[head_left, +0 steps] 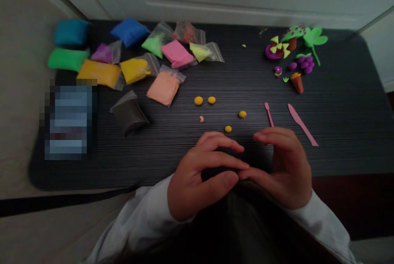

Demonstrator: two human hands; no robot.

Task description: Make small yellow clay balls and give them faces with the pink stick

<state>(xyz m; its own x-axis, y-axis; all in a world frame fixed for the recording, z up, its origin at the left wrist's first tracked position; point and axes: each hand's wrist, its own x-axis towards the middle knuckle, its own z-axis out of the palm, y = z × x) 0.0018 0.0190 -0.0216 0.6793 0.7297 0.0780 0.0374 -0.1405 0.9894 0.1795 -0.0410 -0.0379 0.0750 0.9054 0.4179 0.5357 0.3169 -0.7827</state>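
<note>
My left hand (206, 173) is over the front of the dark table, its fingers stretched out and apart. Its longest fingertip meets the thumb tip of my right hand (286, 165); I can make out nothing between them. The right hand's thumb and forefinger stand wide apart. Just beyond my hands lie a small yellow clay ball (228, 129) and another with a tiny pinkish bit, a yellow clay ball (242, 114). Further off are a bigger yellow ball (198, 100), a yellow ball (211, 99) and a peach clay scrap (201, 119).
A pink clay knife (303, 125) and a thin pink tool (269, 113) lie by my right hand. Small clay models, including purple grapes (306, 63), fill the back right. Several clay bags, one black (129, 114) and one peach (166, 87), and a blurred-out device (69, 120) lie left.
</note>
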